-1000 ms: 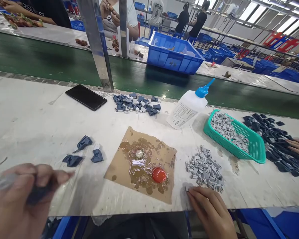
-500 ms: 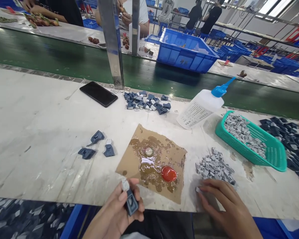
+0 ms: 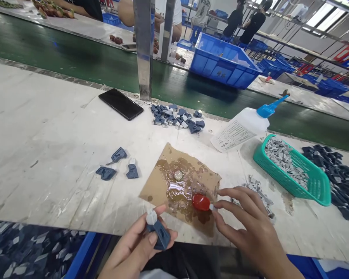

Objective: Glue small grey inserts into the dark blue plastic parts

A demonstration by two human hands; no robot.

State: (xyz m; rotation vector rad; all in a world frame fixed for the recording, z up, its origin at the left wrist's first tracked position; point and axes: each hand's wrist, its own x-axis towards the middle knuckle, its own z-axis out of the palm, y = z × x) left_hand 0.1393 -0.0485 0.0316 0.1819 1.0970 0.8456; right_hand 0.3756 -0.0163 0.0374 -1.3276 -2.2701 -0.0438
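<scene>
My left hand (image 3: pixel 147 242) is closed around a dark blue-grey plastic piece (image 3: pixel 162 237) with a light grey tip (image 3: pixel 151 217) on top. My right hand (image 3: pixel 244 219) pinches a small light grey plastic piece (image 3: pixel 211 207) between thumb and fingertips, at the edge of a red cap (image 3: pixel 200 202). That cap lies on a brown cardboard sheet (image 3: pixel 151 190) wet with clear liquid, beside a small round whitish disc (image 3: pixel 178 175). Partly behind my right hand is a pile of small grey pieces (image 3: pixel 257 186). Several dark pieces (image 3: pixel 106 173) rest left of the cardboard.
A white bottle with a blue nozzle (image 3: pixel 241 128) leans beyond the cardboard. To the right stand a green basket (image 3: pixel 317 190) of grey pieces and a dark heap (image 3: pixel 337 174). Farther back are a phone (image 3: pixel 120 104), a pile of blue-grey pieces (image 3: pixel 177 118), a metal post (image 3: pixel 144 50) and a blue crate (image 3: pixel 223 69).
My right hand has moved left from the grey pile to the red cap, carrying a small grey piece. My left hand has turned the dark piece slightly. The camera view has shifted a little.
</scene>
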